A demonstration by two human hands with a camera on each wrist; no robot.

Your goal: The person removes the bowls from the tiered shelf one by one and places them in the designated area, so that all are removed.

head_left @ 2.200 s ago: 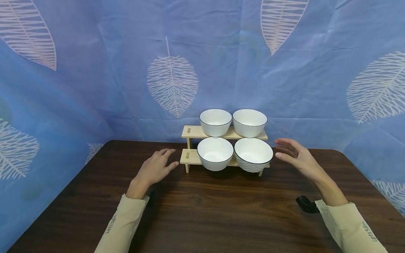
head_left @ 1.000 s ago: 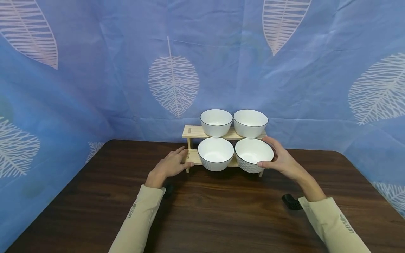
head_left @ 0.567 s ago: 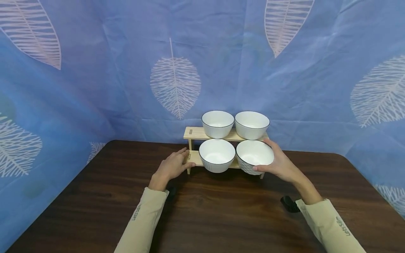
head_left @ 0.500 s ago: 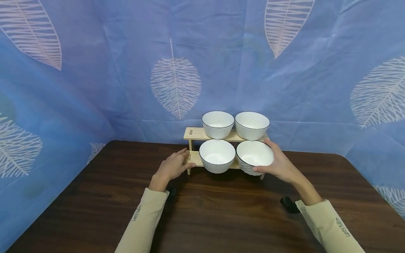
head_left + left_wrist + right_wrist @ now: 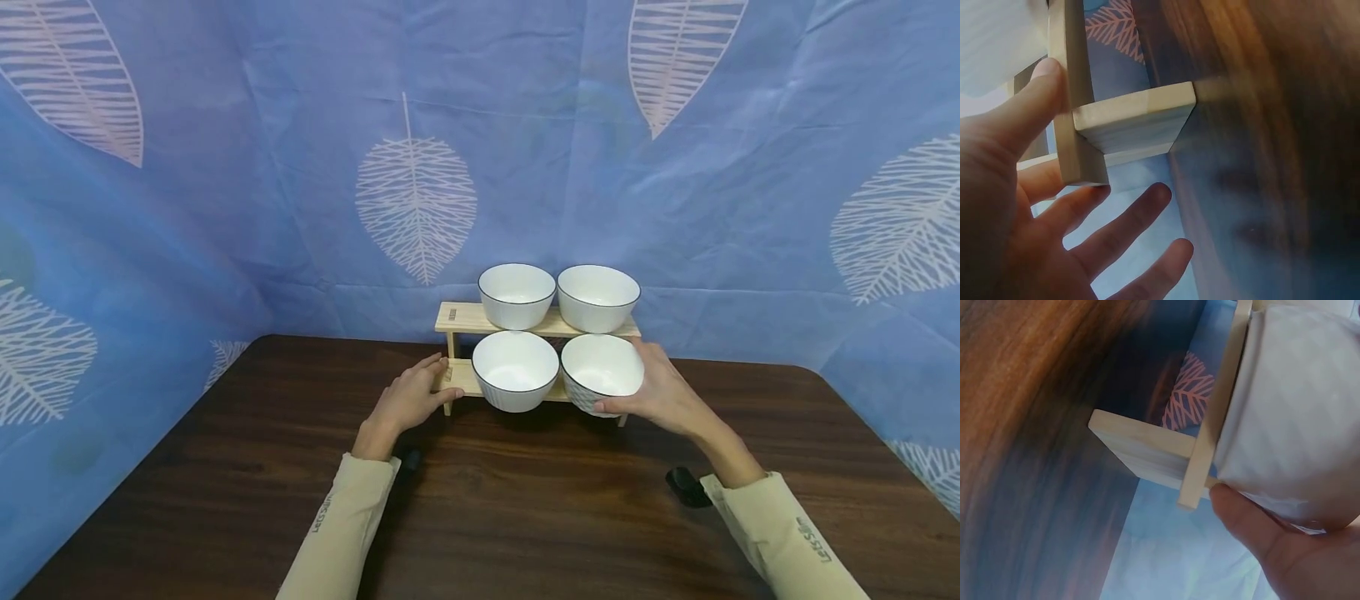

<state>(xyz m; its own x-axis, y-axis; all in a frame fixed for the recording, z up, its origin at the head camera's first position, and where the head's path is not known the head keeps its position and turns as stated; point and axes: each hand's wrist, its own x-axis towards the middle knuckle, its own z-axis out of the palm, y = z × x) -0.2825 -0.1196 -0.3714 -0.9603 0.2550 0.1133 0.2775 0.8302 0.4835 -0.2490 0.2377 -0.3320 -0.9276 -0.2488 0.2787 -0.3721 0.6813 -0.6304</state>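
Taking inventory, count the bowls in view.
4: upper left bowl and upper right bowl on the top shelf; lower left bowl and lower right bowl on the bottom shelf. None looks hidden.

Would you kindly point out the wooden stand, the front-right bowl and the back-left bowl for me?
Wooden stand (image 5: 462, 315): head view, on the bare left end of its upper shelf.
Front-right bowl (image 5: 1297, 419): right wrist view, on its patterned outer wall.
Back-left bowl (image 5: 517, 287): head view, on its white inside.
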